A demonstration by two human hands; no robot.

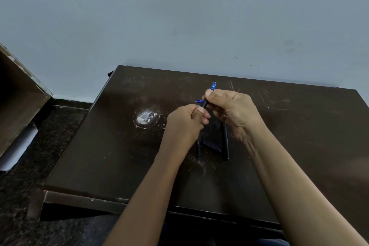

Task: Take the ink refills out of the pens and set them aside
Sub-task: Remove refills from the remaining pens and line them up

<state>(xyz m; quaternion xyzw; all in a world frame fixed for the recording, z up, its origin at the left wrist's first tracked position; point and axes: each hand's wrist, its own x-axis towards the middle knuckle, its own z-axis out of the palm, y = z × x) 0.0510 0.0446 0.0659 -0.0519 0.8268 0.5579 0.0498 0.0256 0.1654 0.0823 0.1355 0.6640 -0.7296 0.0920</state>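
1. The left grip [187, 120] is curled round the lower barrel of a slim black plastic pen with a translucent blue nose cone [212, 86]. The right grip [229, 108] pinches the same pen higher up, thumb and forefinger just under the blue part. Both are clenched on it.
2. I read this as the unscrewing step. The nose cone looks seated on the barrel, so I judge the ink refill to be inside, hidden, and not yet out.
3. To do it well, I would hold the left grip fixed as the anchor and turn only with the right fingertips, close to the joint. I would keep the pen over the table so a loose part drops there and not on the floor. Then I would draw the refill straight along the barrel, since a sideways tug could bend it.
4. The held pen is tilted, metal point up and away from me, above the dark brown scratched table [299, 136]. Its middle is covered by the two grips.
5. On the table below the grips lie a second black pen [225, 142] and a short black cap [212, 145] just beside it.
6. A black barrel with pale lettering [198, 146] shows under the left wrist. I cannot tell whether it is a separate pen.
7. A small blue tip [198, 101] peeps out left of the right thumb, too small to identify.
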